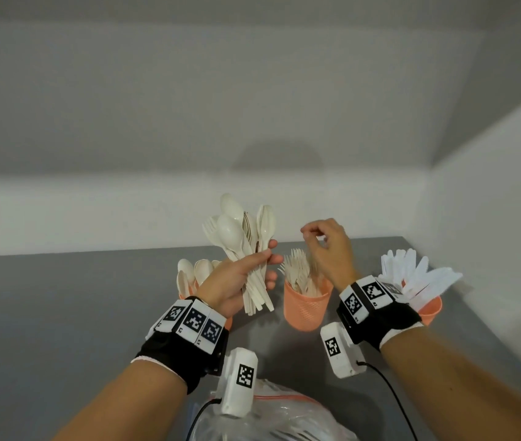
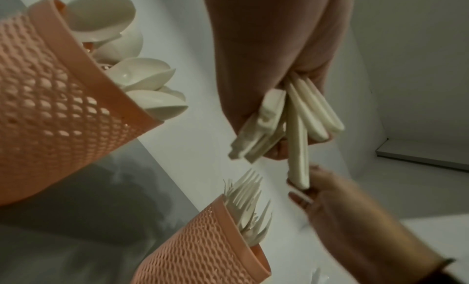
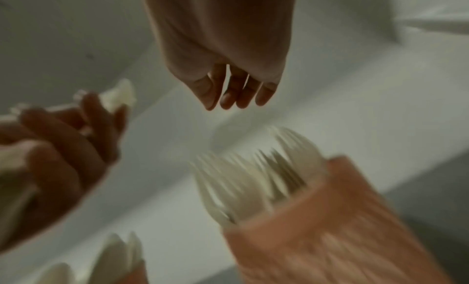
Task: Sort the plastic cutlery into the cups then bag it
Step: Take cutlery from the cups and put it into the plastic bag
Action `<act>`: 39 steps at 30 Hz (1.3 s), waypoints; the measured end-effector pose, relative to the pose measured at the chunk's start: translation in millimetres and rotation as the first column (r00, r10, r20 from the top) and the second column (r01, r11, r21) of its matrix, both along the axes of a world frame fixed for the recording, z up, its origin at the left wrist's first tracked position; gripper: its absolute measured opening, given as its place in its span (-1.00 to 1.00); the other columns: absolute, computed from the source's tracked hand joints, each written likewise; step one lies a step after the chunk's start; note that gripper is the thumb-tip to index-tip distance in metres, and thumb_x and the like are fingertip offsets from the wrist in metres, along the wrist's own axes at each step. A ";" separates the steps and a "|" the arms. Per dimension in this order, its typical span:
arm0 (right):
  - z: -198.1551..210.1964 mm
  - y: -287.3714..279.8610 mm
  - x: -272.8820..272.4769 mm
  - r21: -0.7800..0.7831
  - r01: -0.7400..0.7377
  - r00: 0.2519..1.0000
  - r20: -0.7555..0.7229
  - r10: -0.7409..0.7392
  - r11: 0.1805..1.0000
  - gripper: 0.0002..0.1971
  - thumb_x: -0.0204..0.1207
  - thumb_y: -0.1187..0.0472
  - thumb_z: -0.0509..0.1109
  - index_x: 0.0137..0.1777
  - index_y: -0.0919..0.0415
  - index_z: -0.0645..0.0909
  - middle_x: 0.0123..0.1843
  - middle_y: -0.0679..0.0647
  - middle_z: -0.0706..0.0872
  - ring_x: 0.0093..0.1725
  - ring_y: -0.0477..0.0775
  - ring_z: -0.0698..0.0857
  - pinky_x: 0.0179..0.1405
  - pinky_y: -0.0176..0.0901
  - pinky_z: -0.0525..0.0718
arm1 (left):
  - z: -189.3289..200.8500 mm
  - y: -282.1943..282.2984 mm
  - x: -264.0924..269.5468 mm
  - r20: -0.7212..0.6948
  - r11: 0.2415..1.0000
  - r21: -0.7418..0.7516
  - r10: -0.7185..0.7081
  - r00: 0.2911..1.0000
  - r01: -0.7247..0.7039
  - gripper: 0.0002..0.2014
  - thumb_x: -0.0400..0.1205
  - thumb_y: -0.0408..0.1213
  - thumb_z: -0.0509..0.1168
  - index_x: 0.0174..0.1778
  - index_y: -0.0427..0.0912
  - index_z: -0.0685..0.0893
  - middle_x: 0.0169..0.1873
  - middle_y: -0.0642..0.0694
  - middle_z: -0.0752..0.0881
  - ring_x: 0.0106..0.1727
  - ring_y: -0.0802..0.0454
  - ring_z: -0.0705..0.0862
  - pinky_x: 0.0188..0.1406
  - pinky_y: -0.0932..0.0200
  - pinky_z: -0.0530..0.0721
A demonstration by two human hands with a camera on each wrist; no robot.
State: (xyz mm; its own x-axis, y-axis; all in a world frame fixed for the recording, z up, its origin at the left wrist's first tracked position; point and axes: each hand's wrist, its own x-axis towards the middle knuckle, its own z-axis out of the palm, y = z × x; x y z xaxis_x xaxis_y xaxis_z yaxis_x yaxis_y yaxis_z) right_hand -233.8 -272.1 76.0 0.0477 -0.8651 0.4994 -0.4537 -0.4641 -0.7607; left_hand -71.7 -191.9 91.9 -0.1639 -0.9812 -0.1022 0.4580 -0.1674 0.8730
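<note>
The left hand grips a mixed bundle of cutlery, mostly spoons with a fork among them, fingers curled round the handles and the bowls fanned upward above the grey worktop. The right hand hovers over the fork cup, fingers loosely curled and, in the head and right wrist views, holding nothing. The pieces look light, stiff and smooth, so they will likely slide against one another; the best hold is probably a pinch on one handle end, drawn out lengthwise while the left hand keeps the rest clamped. Thin tines and blades could snap if bent. The head view alone shows the whole layout: the spoon cup behind the left wrist, the knife cup behind the right wrist, and the clear bag at the near edge. The left wrist view shows what the head view hides: the handle ends sticking out below the fist, and right fingertips just beside, perhaps touching, the longest one. The right wrist view is blurred, showing only hanging fingers above the forks.
</note>
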 end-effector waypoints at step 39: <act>37.8 115.2 25.9 0.306 -0.260 0.950 0.250 0.186 0.916 -0.86 0.57 0.16 0.33 -0.17 0.15 0.66 -0.25 -0.05 0.59 -0.25 -0.08 0.56 -0.27 -0.26 0.61 | -1.7 79.4 -23.2 0.207 0.999 -0.039 -0.012 0.978 0.021 -0.90 0.61 -0.42 0.25 0.00 -0.29 0.63 -0.45 -0.05 0.73 -0.50 0.10 0.64 -0.45 0.21 0.67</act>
